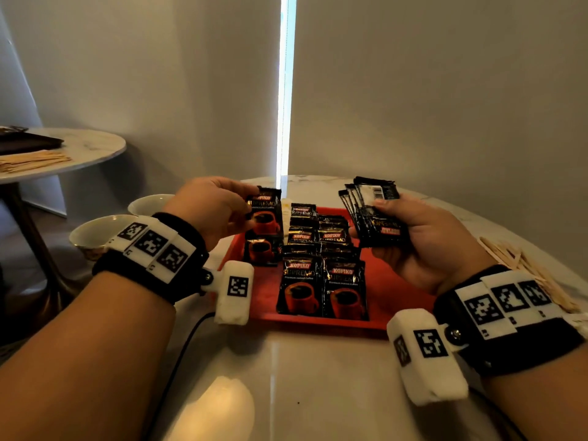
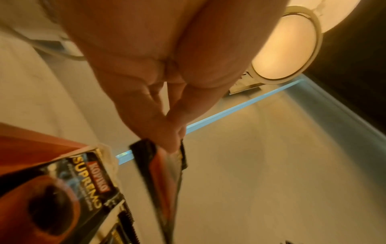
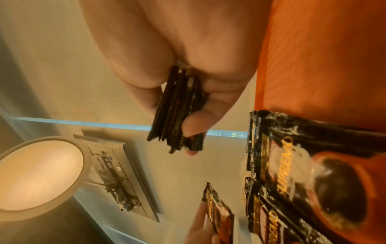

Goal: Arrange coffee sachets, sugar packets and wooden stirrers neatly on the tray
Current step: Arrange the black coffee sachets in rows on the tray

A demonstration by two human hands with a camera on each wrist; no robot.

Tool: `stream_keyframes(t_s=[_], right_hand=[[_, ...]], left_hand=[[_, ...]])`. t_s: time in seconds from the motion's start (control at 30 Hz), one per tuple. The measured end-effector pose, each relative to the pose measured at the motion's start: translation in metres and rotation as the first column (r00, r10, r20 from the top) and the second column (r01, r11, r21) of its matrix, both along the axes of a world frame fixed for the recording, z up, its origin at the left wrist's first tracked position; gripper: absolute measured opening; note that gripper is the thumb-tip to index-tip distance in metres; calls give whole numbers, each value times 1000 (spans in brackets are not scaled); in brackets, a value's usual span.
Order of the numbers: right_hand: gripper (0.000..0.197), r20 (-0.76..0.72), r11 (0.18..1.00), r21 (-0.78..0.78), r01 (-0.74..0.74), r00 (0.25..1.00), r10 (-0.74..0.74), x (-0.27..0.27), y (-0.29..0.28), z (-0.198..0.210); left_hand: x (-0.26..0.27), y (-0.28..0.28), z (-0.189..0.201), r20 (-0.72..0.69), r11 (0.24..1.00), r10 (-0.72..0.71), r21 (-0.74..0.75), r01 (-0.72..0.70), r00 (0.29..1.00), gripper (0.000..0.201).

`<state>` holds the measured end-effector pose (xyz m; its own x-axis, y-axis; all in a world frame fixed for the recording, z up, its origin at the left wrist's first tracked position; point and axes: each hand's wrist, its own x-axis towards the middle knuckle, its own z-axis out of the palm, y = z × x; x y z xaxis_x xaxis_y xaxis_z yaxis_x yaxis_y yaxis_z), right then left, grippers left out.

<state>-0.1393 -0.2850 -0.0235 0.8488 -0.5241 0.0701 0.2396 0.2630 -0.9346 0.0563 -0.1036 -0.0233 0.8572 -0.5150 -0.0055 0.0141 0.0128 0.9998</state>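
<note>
The coffee step is in hand: sachets are being dealt one at a time from a held stack onto the red tray. The left hand pinches a single Kopiko Supremo sachet by its left edge between thumb and fingertips, holding it upright above the tray's far left corner, over a sachet already lying there. The right hand grips a fanned stack of sachets, backs outward, with the thumb pressed across them and the fingers curled behind; it hovers over the tray's right edge.

On the tray, two overlapping columns of laid sachets run from the near edge toward the far edge through the middle, faces up. A third column looks just begun along the left edge. The right part of the tray is bare red.

The wooden stirrers lie in a loose heap on the marble table off the tray's right edge, not yet placed. Pale packets at the tray's far edge may be sugar; I cannot tell.

The next move, as I judge it, calls for lowering the pinched sachet flat, face up, overlapping the one below and squared with the neighbouring column, then drawing another from the stack. The glossy sachets may slide out of line when released
</note>
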Motion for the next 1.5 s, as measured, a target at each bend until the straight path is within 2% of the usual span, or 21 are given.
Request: stream_keyframes(t_s=[0.17, 0.27, 0.4, 0.67, 0.87, 1.1, 1.33, 1.5], right_hand=[[20, -48, 999, 15, 29, 998, -28, 1, -7, -6], [15, -69, 999, 14, 33, 997, -32, 3, -8, -10], [7, -76, 1000, 11, 23, 997, -22, 3, -7, -11], [8, -61, 999, 31, 9, 998, -7, 2, -2, -9], [10, -46, 998, 55, -3, 999, 5, 1, 0, -9], [28, -56, 1000, 30, 6, 998, -4, 4, -4, -13], [23, -67, 1000, 31, -7, 998, 9, 4, -3, -12], [21, -69, 999, 31, -13, 998, 16, 4, -3, -13]], left_hand=[[4, 2, -4, -90, 989, -60, 130, 71, 994, 27], [6, 2, -8, -134, 977, -75, 186, 100, 988, 22], [4, 1, -9, -164, 966, -75, 233, 113, 984, 18], [1, 2, -7, -191, 956, -62, 270, 114, 980, 19], [-1, 2, -5, -185, 953, -68, 278, 118, 980, 29], [0, -1, -4, -173, 957, -59, 270, 105, 983, 28], [-1, 1, -9, -3, 943, -71, 327, 68, 997, 13], [0, 1, -10, 6, 944, -87, 321, 81, 996, 12]])
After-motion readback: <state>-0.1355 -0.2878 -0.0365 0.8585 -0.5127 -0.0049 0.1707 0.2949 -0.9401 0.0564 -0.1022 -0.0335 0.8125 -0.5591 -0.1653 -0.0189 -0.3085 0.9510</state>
